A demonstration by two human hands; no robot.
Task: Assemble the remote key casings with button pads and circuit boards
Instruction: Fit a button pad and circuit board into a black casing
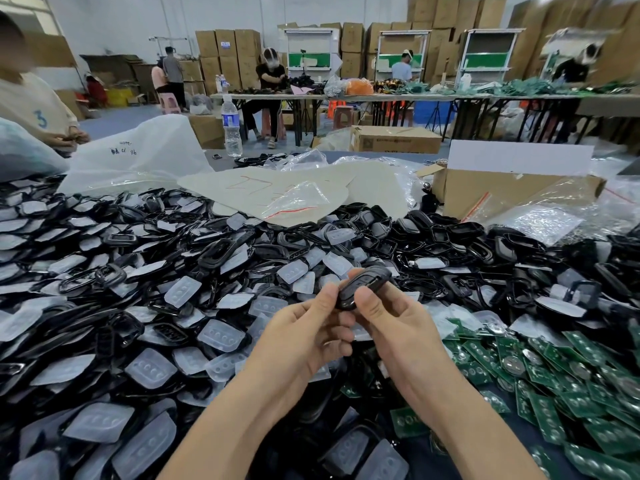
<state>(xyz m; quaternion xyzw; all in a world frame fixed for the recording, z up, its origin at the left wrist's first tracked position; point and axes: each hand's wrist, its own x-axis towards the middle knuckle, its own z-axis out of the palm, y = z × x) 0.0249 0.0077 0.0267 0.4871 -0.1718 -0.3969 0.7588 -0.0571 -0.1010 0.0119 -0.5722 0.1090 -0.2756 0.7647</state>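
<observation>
Both hands hold one black remote key casing [360,287] above the middle of the table. My left hand [304,336] pinches its near left end with the thumb on top. My right hand [398,323] grips its right side, thumb pressed on the casing's face. Around and below lies a wide heap of black casing frames [221,251] mixed with translucent white button pads [221,336]. Green circuit boards [554,372] with round metal contacts are piled at the lower right. What is inside the held casing is hidden.
A cardboard box [512,195] with plastic bags stands at the back right. A sheet of paper [277,188], a large white bag [138,154] and a water bottle [231,128] are behind the heap. A person sits at the far left; others work at tables beyond.
</observation>
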